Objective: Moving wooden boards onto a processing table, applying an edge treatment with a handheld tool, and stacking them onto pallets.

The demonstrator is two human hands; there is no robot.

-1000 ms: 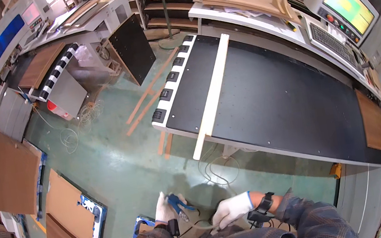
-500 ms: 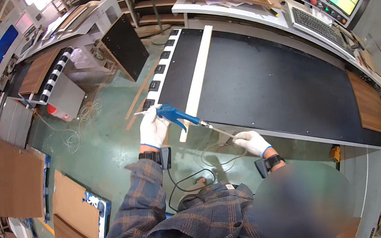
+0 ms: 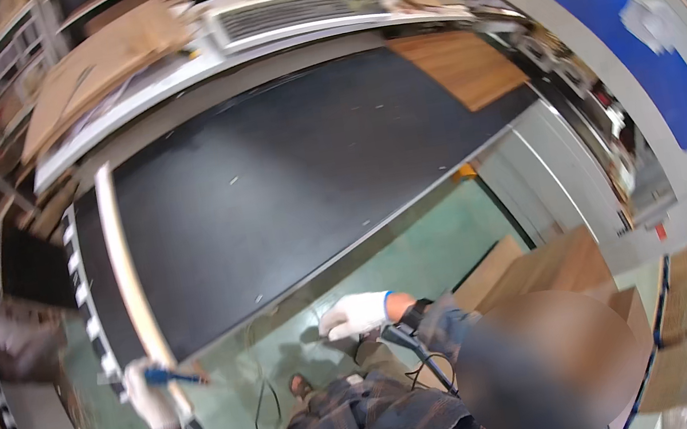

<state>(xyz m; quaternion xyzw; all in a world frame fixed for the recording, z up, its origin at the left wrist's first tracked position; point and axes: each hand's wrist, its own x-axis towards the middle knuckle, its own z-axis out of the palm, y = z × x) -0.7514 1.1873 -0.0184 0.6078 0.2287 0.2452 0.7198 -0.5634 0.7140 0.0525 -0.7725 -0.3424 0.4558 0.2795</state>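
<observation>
My left hand [image 3: 151,405], in a white glove, is closed around a blue air blow gun [image 3: 164,376] near the left front corner of the black table. The gun's thin end points right; motion blur softens it. Beside this hand runs a long pale strip [image 3: 124,267], lying across the table's left part and jutting past its front edge. My right hand [image 3: 354,314], also gloved, hovers over the floor in front of the table, away from the gun. Its fingers are curled together and nothing shows in them.
The black table [image 3: 287,196] fills the middle, with a brown wood-grain panel [image 3: 464,69] at its far right. Behind it a keyboard [image 3: 289,15] rests on a white shelf. Brown boxes or panels [image 3: 541,273] stand at my right. A dark cable [image 3: 259,421] hangs near my feet.
My view has swung right, so the table appears further left. My right hand has let go of the blow gun's thin end and moved apart. The left hand still holds the gun.
</observation>
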